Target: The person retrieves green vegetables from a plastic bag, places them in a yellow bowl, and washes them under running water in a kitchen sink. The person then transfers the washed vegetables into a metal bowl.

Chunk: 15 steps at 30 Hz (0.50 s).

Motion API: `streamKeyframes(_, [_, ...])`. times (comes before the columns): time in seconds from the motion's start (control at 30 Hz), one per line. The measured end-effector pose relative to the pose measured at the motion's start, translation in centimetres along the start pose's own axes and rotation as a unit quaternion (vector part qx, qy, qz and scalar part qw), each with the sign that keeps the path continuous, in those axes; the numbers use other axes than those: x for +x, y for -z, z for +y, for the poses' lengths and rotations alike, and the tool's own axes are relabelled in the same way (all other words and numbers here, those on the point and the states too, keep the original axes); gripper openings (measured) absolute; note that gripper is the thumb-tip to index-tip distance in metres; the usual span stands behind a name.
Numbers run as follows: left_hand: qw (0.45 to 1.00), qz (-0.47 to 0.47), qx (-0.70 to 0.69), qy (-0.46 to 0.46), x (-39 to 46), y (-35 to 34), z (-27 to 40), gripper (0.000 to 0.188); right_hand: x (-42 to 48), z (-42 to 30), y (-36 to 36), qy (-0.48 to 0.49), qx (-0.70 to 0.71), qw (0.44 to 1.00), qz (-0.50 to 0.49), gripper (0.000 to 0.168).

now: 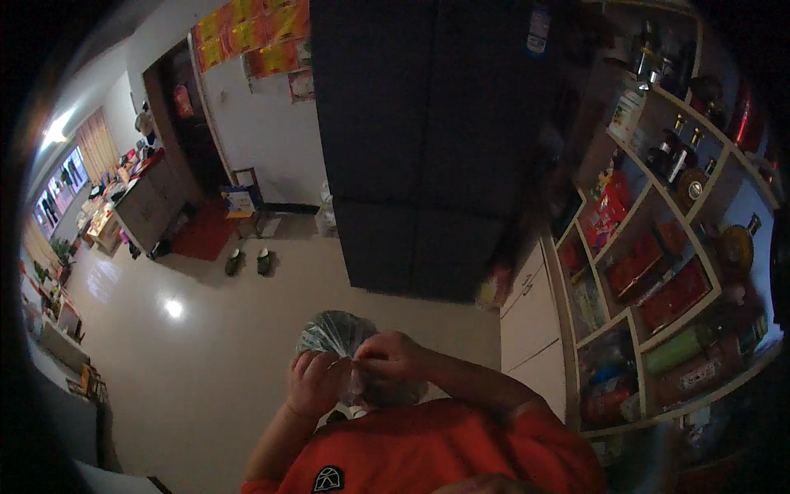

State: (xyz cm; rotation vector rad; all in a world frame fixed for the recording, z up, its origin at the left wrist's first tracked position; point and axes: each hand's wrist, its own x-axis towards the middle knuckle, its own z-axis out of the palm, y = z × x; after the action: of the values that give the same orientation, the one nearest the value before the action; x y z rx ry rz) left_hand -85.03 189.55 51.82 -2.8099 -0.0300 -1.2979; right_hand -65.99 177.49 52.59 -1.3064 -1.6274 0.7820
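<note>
Both hands are close together in front of my chest, gripping the gathered neck of a clear plastic bag (pixel 338 330). The bag bulges out beyond my fingers, with something dark or greenish inside that is too dim to identify. My left hand (pixel 316 380) is curled around the near side of the gathered plastic. My right hand (pixel 390 353) pinches it from the right with bent fingers. Loose plastic (pixel 353 392) hangs below the hands against my red shirt (pixel 432 441).
A tall dark refrigerator (pixel 382 241) stands ahead. On the right is a shelf unit (pixel 645 321) with bottles and boxes, above white cabinet doors (pixel 528 309). Slippers (pixel 264 262) lie on the tiled floor (pixel 203 370) near a small stool (pixel 242 217) and a red mat (pixel 203 231).
</note>
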Motion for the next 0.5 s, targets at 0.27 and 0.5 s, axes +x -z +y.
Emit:
streamKeyframes(0.27, [0.99,-0.057,-0.074,-0.106,8.5,-2.4,-11.8,0.017,9.7,1.9,6.1,0.095,-0.342,0.92,0.164,0.01])
streamKeyframes(0.5, [0.971,-0.111,-0.21,-0.01,9.0,-8.1,-21.0,0.028,14.0,6.5,7.1,-0.001,-0.195,0.958,0.212,0.01])
